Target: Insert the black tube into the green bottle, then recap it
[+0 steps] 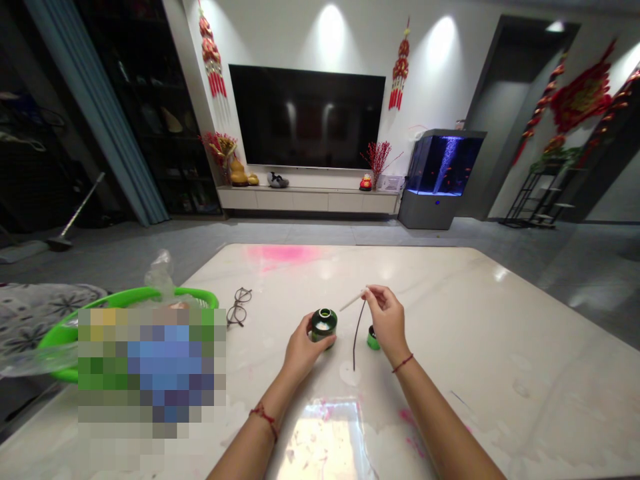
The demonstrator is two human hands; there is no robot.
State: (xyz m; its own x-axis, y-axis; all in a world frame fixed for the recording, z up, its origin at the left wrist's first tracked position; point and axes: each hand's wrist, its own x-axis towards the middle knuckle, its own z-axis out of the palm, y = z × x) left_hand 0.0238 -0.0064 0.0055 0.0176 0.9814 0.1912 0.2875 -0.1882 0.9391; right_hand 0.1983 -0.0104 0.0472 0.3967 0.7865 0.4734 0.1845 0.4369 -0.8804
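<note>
My left hand (306, 343) is wrapped round a small dark green glass bottle (325, 328), which stands upright with its pale-rimmed neck uncovered. In a pinch, my right hand (386, 318) holds a thin white stick (353, 300); its free end points down and left, a little above and beside the bottle's mouth, apart from it. A thin dark stick (357, 333) runs from just below my right fingertips toward me; I cannot tell whether the fingers touch it. Close beside my right hand, a green cap (373, 339) is on the table, partly hidden by the hand.
The pale marble table (480, 320) carries pink stains and a bright reflection near me. Eyeglasses (240, 307) lie left of the bottle. Further left is a bright green basket (60, 333) with plastic bags, its front blurred out. A television and a lit aquarium (445, 165) are beyond.
</note>
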